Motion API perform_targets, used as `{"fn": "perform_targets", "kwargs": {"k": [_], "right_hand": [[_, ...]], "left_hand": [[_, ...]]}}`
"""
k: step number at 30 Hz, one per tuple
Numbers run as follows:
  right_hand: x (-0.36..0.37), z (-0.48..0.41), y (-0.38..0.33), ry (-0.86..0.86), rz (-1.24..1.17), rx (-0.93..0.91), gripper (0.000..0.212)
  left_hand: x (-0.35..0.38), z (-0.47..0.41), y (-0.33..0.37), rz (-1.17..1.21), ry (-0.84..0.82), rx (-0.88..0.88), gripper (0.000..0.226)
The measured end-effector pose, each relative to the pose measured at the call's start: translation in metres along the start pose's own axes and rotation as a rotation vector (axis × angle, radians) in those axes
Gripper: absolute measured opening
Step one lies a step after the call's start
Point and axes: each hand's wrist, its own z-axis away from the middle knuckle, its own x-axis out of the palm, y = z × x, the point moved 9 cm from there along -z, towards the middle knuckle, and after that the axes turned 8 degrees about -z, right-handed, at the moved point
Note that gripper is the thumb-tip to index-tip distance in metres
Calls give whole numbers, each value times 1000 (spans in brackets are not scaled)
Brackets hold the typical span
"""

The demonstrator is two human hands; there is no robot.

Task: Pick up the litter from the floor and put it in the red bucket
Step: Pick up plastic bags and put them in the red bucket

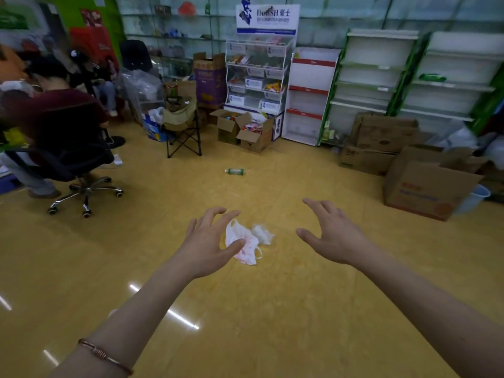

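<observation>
The yellow floor (272,309) carries the litter. The left hand (210,241) and the right hand (332,236) reach out above it, fingers apart, holding nothing. A white bag (242,242) lies mid-floor at the left hand, with a crumpled wrapper (262,233) just beside it. A bottle (234,171) lies nearer the far edge.

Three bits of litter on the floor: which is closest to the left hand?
The white bag with red print, next to the left hand; the crumpled white wad lies just beyond it, the green bottle much farther off.
</observation>
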Motion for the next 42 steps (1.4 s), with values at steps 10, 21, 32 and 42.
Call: {"fn": "perform_targets", "kwargs": {"k": [10,21,32,42], "right_hand": [[-21,-72,97,-46,22,4,81],[-30,-249,120,-72,57,-59,83],[-16,-439,123,-148,119,-108,82],[69,-584,152,-352,155,-238,87]], "left_hand": [[29,-109,53,-26,11,3,70],[45,-273,19,-28,17,-24,73],[35,-442,-38,-100,42,-51,68],[111,-503,-136,-89,-77,-358,91]]}}
